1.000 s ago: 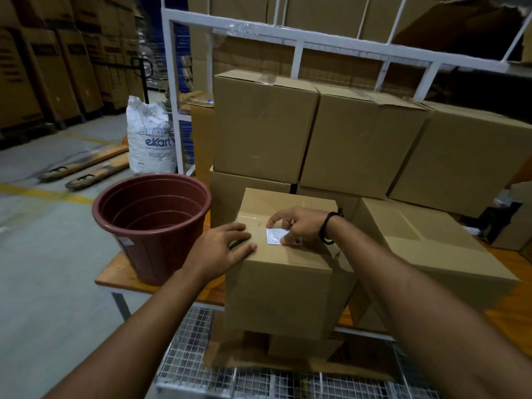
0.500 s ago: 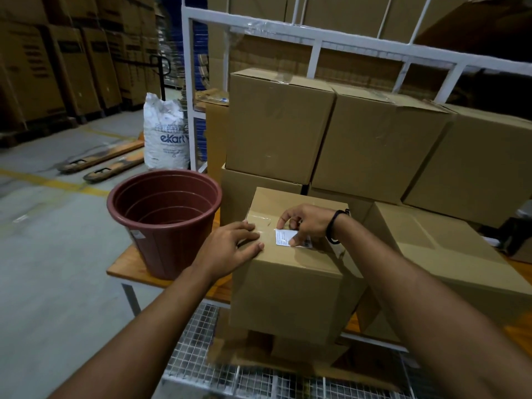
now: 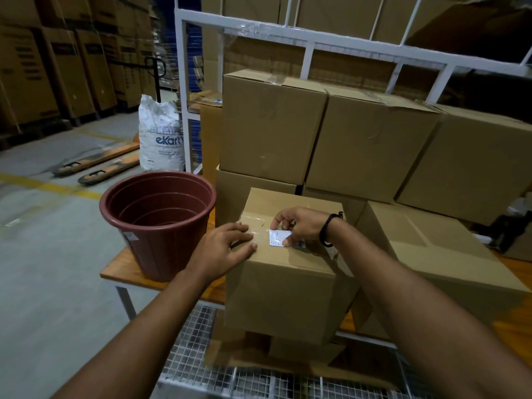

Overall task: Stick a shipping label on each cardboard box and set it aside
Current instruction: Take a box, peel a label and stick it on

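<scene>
A closed cardboard box (image 3: 288, 286) stands in front of me at the table's near edge. A small white shipping label (image 3: 277, 238) lies on its top face, partly under my fingers. My right hand (image 3: 299, 226) rests on the label, with its thumb and fingertips pressing on it. My left hand (image 3: 224, 249) lies flat on the box's top left corner, fingers straight.
A brown plastic bucket (image 3: 157, 223) stands on the wooden table (image 3: 121, 272) left of the box. More cardboard boxes (image 3: 371, 145) are stacked behind and to the right. A white metal rack (image 3: 316, 47) rises behind them. A wire mesh shelf (image 3: 195, 341) lies below.
The view has shifted slightly. My right hand's fingers have slid a little along the label; my left hand stays on the box corner.
</scene>
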A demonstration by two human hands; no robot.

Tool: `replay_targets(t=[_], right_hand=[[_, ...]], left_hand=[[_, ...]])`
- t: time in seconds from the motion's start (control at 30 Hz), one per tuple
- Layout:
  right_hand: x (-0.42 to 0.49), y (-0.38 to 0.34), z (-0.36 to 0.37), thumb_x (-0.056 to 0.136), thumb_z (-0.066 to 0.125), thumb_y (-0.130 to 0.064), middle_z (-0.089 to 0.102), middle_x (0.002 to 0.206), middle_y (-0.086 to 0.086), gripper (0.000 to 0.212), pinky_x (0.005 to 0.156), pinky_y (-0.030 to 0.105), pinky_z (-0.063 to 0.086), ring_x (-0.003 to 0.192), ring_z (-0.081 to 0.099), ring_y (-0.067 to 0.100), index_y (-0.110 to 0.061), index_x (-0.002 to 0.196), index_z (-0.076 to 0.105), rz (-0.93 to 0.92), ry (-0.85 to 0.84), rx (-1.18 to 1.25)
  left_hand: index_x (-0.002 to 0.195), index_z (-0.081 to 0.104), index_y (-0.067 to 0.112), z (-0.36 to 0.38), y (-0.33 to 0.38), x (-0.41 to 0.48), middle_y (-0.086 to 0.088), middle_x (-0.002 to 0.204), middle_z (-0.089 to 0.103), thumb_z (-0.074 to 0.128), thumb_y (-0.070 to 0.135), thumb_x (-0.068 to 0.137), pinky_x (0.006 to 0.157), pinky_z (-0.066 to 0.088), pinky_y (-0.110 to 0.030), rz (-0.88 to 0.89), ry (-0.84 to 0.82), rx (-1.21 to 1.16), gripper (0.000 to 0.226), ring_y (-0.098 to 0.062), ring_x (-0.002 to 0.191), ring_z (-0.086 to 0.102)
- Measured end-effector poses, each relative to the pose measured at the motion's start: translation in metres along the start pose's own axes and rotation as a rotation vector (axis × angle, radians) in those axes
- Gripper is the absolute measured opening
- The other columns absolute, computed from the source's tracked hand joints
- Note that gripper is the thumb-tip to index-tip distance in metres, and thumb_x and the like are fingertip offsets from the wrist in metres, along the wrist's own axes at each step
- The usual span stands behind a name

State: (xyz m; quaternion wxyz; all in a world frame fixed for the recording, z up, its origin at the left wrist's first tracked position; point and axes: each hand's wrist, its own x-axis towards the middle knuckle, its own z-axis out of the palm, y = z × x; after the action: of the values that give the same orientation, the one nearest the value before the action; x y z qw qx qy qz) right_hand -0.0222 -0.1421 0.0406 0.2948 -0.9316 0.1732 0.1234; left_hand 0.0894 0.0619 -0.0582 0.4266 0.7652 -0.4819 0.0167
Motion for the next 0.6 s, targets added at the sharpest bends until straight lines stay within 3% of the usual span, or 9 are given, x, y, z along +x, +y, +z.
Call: replay_targets(t=[0.13,0.27,0.4,0.5,0.6], right_hand=[[-0.009,0.020,-0.002,0.086,0.061,-0.004,0.057,0.110,-0.002,0.035,0.078,0.026,0.049,0.097,0.055,0.013,-0.031,0.109,0.063,-0.034,0.166,0.140],[-0.026,0.055,-0.002,0.081,0.054,-0.001,0.058,0.078,-0.008,0.029,0.073,0.032,0.047,0.075,0.055,0.015,-0.029,0.081,0.063,0.059,0.361,0.004],[-0.060,0.067,0.016,0.086,0.067,-0.019,0.060,0.080,-0.010,0.006,0.066,0.019,0.041,0.070,0.050,0.001,-0.023,0.090,0.071,-0.081,0.414,-0.115],[-0.067,0.067,0.022,0.089,0.064,-0.036,0.066,0.094,-0.009,0.018,0.074,0.027,0.048,0.085,0.057,0.008,-0.025,0.100,0.073,-0.236,0.475,-0.369],[-0.059,0.063,0.018,0.092,0.060,-0.037,0.069,0.102,-0.005,0.025,0.076,0.033,0.050,0.093,0.061,0.014,-0.023,0.108,0.073,-0.290,0.482,-0.498]], left_hand=[[0.114,0.072,0.025,0.000,-0.001,-0.002,0.010,0.131,0.061,0.051,0.067,0.078,0.102,0.044,-0.030,0.006,0.006,0.007,0.059,-0.003,0.124,0.050],[0.114,0.072,0.024,0.002,0.000,-0.001,0.010,0.130,0.061,0.051,0.066,0.078,0.102,0.045,-0.031,0.002,0.022,-0.002,0.059,-0.003,0.125,0.050],[0.114,0.072,0.024,0.004,-0.003,-0.002,0.009,0.131,0.061,0.052,0.066,0.079,0.102,0.046,-0.032,0.004,0.026,-0.009,0.059,-0.003,0.125,0.050],[0.114,0.072,0.023,0.004,-0.004,-0.002,0.008,0.130,0.061,0.053,0.065,0.079,0.103,0.045,-0.031,0.017,0.020,-0.012,0.058,-0.003,0.125,0.050],[0.114,0.072,0.022,0.002,-0.006,-0.002,0.008,0.129,0.062,0.055,0.065,0.079,0.102,0.044,-0.028,0.032,0.004,-0.024,0.058,-0.001,0.124,0.050]])
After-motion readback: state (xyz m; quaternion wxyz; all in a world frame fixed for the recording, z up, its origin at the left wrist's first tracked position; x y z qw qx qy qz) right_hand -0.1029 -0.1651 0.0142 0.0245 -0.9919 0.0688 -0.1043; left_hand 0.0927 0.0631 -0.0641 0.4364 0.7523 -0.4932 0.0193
